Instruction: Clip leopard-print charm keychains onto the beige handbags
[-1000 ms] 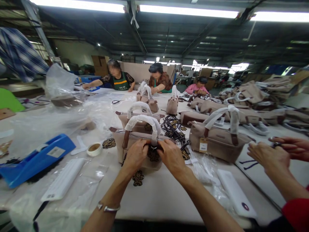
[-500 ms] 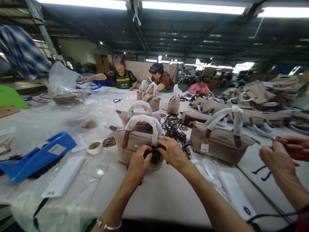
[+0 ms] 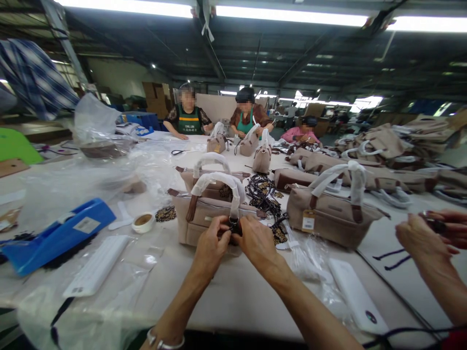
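A beige handbag with a white-wrapped handle stands upright before me. At the base of its handle on the right, my left hand and my right hand pinch a dark bag charm from both sides. The fingertips of both hands are closed and nearly meet, hiding most of the charm. Behind my right hand lies a pile of black cords and patterned charms. A second beige handbag stands directly behind the first one.
To the right stands a handbag with a tag. A co-worker's hands hold dark cords at the right edge. On the left are a blue tape dispenser, a tape roll and a white power strip. Co-workers sit across the table.
My right hand has moved slightly lower and its fingers have curled in more. The patterned charm seen under my fingers is now mostly hidden. Across the table, two co-workers have straightened up.
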Motion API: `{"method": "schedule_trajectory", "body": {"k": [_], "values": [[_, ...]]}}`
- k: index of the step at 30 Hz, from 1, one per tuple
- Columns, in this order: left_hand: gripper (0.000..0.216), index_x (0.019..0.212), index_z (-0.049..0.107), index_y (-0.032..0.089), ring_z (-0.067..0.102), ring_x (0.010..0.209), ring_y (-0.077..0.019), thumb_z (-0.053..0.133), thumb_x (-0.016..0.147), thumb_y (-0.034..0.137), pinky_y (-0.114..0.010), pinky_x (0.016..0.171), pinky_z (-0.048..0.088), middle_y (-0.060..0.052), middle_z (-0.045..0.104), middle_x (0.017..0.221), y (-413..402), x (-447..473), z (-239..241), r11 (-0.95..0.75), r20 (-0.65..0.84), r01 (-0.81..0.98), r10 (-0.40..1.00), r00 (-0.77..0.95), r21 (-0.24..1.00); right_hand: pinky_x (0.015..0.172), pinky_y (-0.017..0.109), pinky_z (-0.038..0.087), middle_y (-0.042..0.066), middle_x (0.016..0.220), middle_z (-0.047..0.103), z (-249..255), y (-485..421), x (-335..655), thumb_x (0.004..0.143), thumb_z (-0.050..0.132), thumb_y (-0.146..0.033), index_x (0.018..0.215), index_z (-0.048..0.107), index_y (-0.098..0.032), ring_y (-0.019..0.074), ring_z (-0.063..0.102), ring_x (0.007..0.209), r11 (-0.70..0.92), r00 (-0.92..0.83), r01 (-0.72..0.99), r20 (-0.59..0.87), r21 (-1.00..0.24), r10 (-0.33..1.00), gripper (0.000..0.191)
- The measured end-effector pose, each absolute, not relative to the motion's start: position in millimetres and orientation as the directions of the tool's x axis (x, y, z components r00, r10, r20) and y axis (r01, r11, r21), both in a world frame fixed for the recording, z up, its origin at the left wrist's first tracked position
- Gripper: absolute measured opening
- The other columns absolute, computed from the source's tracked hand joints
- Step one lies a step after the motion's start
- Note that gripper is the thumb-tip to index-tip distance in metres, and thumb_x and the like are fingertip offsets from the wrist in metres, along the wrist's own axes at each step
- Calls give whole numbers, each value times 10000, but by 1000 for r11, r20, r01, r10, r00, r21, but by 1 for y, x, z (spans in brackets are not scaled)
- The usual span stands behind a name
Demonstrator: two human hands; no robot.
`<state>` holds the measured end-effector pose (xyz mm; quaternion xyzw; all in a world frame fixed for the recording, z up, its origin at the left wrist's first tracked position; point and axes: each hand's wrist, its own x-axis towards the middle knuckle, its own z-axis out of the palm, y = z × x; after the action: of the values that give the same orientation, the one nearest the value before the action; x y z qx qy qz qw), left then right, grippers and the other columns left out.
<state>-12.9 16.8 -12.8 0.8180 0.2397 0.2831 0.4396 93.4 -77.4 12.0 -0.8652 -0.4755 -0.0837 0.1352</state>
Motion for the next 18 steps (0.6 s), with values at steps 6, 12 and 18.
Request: {"method": "schedule_trajectory", "body": {"k": [6, 12, 18], "values": [[342, 1232, 480, 220, 667, 860, -205, 449, 892, 210, -310, 780, 465, -23, 709, 921, 18, -15, -9, -611, 261, 240, 615, 745, 754, 619, 258, 408, 32, 772, 698, 5, -80, 99, 778, 639, -212, 756, 648, -205, 181, 643, 724, -471, 608, 758, 230, -451, 760, 24], [346, 1193, 554, 216, 618, 879, -210, 534, 854, 283, -319, 786, 461, -52, 656, 996, 29, -5, 1, -722, 357, 262, 582, 731, 640, 637, 258, 416, 0, 725, 684, 11, -90, 110, 775, 578, -182, 766, 658, -207, 159, 607, 677, -371, 628, 710, 299, -599, 718, 84], [255, 975, 642, 194, 585, 824, -179, 514, 762, 135, -293, 775, 458, -18, 633, 863, 44, 9, 8, -707, 307, 191, 513, 802, 681, 743, 280, 413, 37, 858, 676, 35, -93, 133, 847, 527, -161, 834, 647, -205, 183, 600, 820, -330, 442, 892, 453, -308, 774, 128]]}}
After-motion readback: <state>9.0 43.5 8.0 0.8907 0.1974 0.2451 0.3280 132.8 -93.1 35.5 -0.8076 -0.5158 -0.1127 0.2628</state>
